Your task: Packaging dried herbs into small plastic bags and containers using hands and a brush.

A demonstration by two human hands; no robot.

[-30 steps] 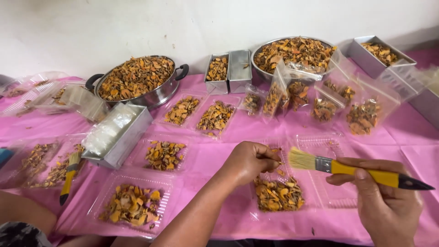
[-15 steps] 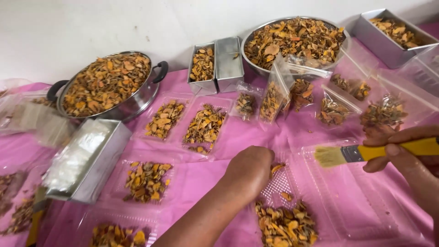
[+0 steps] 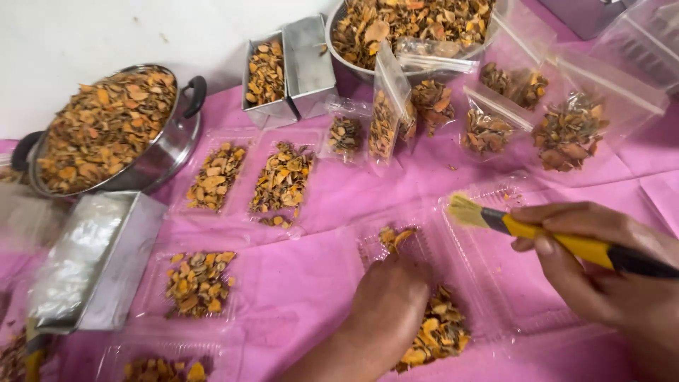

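A: Left hand [image 3: 387, 310]?

B: Low in the frame at 6 o'clock, fingers curled down into a clear plastic clamshell tray [image 3: 424, 247], pressing on the orange dried slices [image 3: 437, 332] heaped there. Cannot tell whether anything is pinched under the knuckles.

A: Right hand [image 3: 601, 269]?

B: At 4 o'clock, clasped around a yellow-handled brush [image 3: 559, 239]. Pale bristles aimed toward 10 o'clock, hovering over the open lid half of the same tray, just beside the left hand.

A: Around them?

B: Pink tablecloth [image 3: 318, 283] under everything. At 9 o'clock, a metal pot [image 3: 166, 152] with black handles, heaped with the same orange slices. Below it at 8 o'clock, a rectangular metal tin [image 3: 92, 262] holding something pale and shiny. Between pot and hands, 3 more clear trays with small piles: 2 side by side at 11 o'clock [image 3: 247, 177], 1 at 8 o'clock [image 3: 198, 283].

A: Far side?

B: At 12 o'clock, 2 small metal tins [image 3: 286, 67] touching, the left 1 filled with slices. At 1 o'clock, a big metal bowl [image 3: 346, 56] full of slices. In front of it, several clear zip bags [image 3: 566, 127] with darker dried pieces, some standing, some lying, well apart from the brush.
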